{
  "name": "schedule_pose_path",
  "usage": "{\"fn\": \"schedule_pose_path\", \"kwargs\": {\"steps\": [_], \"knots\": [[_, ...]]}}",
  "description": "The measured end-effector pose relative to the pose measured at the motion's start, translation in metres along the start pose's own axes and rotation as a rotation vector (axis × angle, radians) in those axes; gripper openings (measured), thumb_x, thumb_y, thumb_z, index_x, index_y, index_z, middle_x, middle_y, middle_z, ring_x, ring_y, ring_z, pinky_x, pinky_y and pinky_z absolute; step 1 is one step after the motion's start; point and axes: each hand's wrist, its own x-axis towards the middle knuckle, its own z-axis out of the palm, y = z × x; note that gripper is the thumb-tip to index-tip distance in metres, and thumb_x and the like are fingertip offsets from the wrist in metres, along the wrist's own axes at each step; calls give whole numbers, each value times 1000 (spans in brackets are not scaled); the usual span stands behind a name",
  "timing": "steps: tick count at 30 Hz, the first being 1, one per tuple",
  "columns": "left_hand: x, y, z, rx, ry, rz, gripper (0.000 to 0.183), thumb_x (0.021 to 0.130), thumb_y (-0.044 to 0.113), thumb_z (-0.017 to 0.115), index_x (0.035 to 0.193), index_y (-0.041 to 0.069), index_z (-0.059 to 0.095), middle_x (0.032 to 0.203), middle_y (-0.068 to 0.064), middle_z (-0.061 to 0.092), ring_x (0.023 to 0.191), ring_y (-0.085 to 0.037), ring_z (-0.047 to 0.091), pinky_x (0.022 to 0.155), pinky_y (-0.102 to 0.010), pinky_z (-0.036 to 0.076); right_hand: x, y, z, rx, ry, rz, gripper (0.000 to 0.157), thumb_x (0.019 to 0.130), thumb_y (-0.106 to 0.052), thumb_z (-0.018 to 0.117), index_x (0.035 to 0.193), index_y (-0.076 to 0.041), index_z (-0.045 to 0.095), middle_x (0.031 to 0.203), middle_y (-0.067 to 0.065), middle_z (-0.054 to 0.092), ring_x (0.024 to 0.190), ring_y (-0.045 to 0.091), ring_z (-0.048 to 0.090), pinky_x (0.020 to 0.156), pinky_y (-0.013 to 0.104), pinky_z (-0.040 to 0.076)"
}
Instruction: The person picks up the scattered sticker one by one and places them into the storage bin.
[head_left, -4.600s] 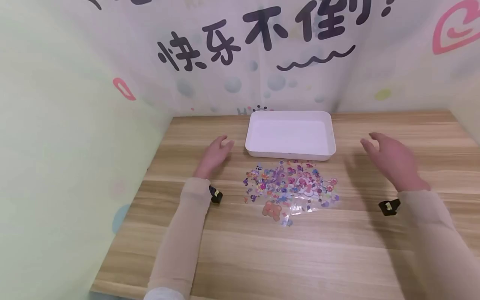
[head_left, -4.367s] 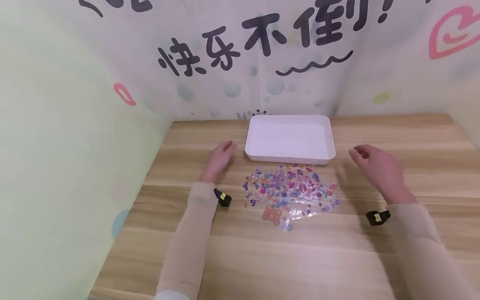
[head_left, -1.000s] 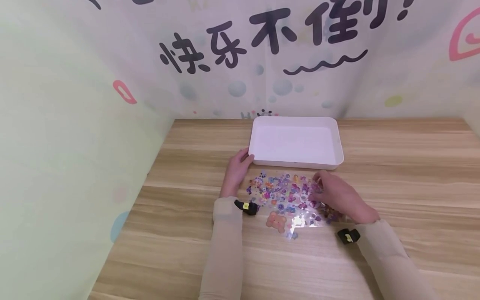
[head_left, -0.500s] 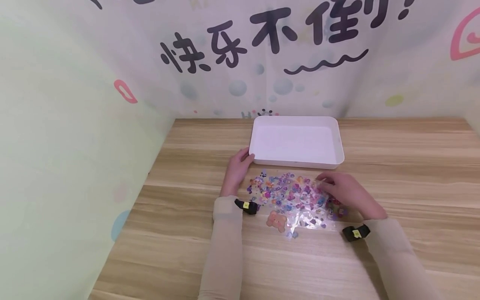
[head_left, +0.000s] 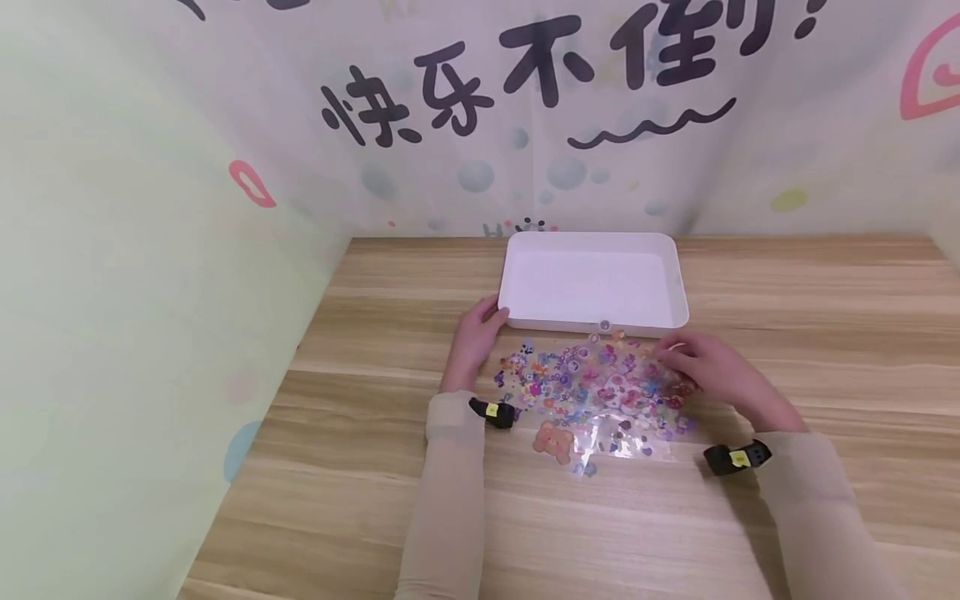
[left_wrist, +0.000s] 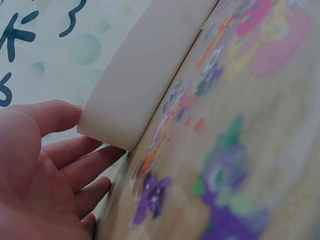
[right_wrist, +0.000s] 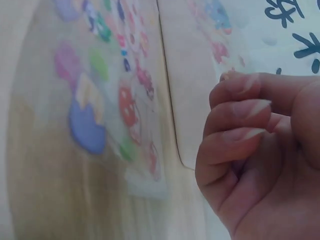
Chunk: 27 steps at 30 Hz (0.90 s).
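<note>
My left hand (head_left: 472, 342) holds the near left corner of a white tray (head_left: 592, 326). In the left wrist view the thumb lies at the rim of the tray (left_wrist: 130, 85), with the fingers reaching behind its corner. My right hand (head_left: 708, 367) pinches a clear sticker sheet (head_left: 618, 375) between thumb and fingertips. This sheet is raised, and its far edge overlaps the tray's front. In the right wrist view a strip of the sticker sheet (right_wrist: 217, 30) shows above the pinching fingertips. Other sticker sheets (head_left: 517, 375) lie beneath it on the table.
A pink bear sticker (head_left: 553, 442) and a shiny clear edge (head_left: 622, 442) lie at the pile's near side. The wooden table (head_left: 600, 533) meets a printed wall cloth (head_left: 420, 192) behind the tray. A pale green wall (head_left: 150, 333) stands at the left.
The right hand has moved right and slightly away from me, raising the pinched sticker sheet off the pile. Earlier the left hand came to the tray's corner, where it stays.
</note>
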Motion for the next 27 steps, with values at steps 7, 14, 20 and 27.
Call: {"fn": "schedule_pose_path", "kwargs": {"steps": [7,14,20,27], "knots": [[0,0,-1,-4,1,-21,43,88,39,52,129,27,47,133,6,45,127,-16,31,105,-40,22,-3,3,-9,188,-7,39,40,92,-38,44,110,-3,47,71,9,46,58,20,45,51,32,41],[0,0,-1,3,-8,-3,43,88,39,51,129,26,47,132,5,46,124,-15,36,103,-39,26,-6,10,-14,372,59,57,43,91,-41,44,110,-3,43,68,2,40,57,15,40,50,34,37],[1,0,-1,13,-4,4,43,88,38,51,129,25,47,131,5,46,123,-15,37,103,-37,27,-7,11,-17,505,118,49,44,91,-39,44,111,0,40,71,0,41,59,12,41,52,31,37],[1,-1,-1,10,-2,9,43,88,38,51,129,25,47,131,5,47,123,-14,38,103,-37,27,-6,11,-19,666,150,53,42,90,-33,47,114,1,38,77,1,46,64,11,44,54,25,41]]}}
